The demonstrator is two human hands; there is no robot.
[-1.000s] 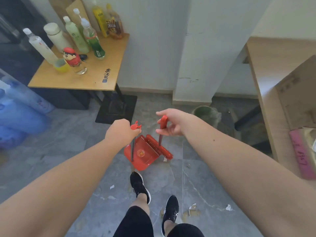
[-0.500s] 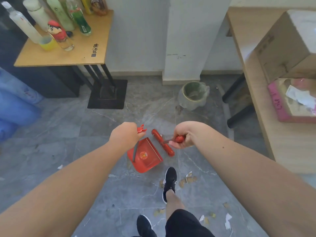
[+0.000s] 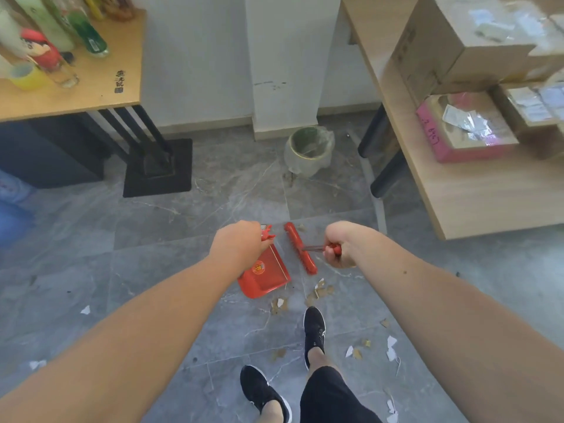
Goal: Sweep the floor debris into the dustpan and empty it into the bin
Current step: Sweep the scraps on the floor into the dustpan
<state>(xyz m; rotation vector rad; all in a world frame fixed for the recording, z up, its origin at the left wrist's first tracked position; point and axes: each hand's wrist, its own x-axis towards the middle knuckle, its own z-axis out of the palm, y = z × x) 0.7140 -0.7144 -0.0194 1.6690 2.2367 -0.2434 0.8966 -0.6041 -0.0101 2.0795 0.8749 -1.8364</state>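
Red dustpan (image 3: 264,277) beside red broom (image 3: 300,248), brown debris (image 3: 319,291) near

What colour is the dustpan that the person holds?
The dustpan is red, with a small round yellowish emblem; head view.

Left hand (image 3: 241,242): grips red plastic dustpan (image 3: 264,280) by its handle.
Right hand (image 3: 340,247): grips red broom (image 3: 300,250) handle.
Grey tiled floor (image 3: 183,224): torn paper scraps (image 3: 319,290) just beside dustpan.

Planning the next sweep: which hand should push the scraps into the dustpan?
Right. The right hand grips the broom, its head close to the scraps; the left hand holds the dustpan.
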